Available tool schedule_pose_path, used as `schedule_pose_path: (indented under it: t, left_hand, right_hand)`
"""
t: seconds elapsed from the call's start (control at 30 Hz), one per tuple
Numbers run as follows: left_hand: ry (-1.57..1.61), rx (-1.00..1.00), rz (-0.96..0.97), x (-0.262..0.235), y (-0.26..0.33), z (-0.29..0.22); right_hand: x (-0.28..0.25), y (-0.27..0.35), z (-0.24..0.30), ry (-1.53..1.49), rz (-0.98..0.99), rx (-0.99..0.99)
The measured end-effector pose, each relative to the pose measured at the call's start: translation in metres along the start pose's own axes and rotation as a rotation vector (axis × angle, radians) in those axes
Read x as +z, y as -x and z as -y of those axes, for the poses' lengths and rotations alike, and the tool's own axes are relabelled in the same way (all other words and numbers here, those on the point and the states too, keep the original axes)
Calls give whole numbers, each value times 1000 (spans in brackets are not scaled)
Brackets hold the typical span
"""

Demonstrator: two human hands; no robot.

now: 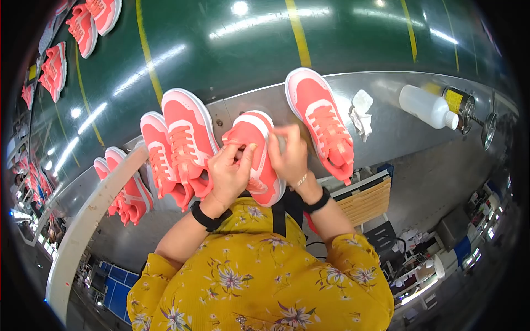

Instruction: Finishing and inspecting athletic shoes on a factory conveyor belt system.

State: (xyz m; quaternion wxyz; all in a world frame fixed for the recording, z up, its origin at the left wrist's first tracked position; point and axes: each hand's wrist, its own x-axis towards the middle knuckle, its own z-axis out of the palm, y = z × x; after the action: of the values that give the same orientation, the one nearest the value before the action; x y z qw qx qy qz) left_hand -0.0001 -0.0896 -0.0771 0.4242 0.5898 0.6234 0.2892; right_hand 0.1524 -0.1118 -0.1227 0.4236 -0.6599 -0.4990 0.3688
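I hold a coral-pink sneaker with a white sole (255, 144) in front of my chest, over the edge of the grey metal table (386, 105). My left hand (229, 174) grips its left side, fingers pinching at the top near the tongue. My right hand (290, 154) holds its right side, fingertips pressed on the upper edge. Both wrists wear black bands. Two matching sneakers (185, 138) lie just left of my left hand, and another one (323, 118) lies right of my right hand.
A crumpled white cloth (361, 113), a white plastic bottle (428, 107) and a yellow-labelled can (459, 102) sit on the table at right. More pink sneakers (124, 190) lie at lower left and on the green conveyor belt (221, 44) at far left. A white rail (88, 220) curves along the left.
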Motion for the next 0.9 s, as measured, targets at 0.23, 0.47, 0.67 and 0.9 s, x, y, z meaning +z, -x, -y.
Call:
schedule_pose_path:
  t: [0.23,0.47,0.67,0.9]
  left_hand:
    - [71,-45,2,3,2,2]
    - [96,-16,20,1,6,8]
    - [193,-54,-7,2,3,8]
    - [200,-87,23,8,3,3]
  right_hand:
    - [5,-28,9,15,8,26]
    - [-51,72,-13,244,136,219]
    - [-51,102,-2,126,-57,266]
    - [-7,-7,15,-51,-136,-46]
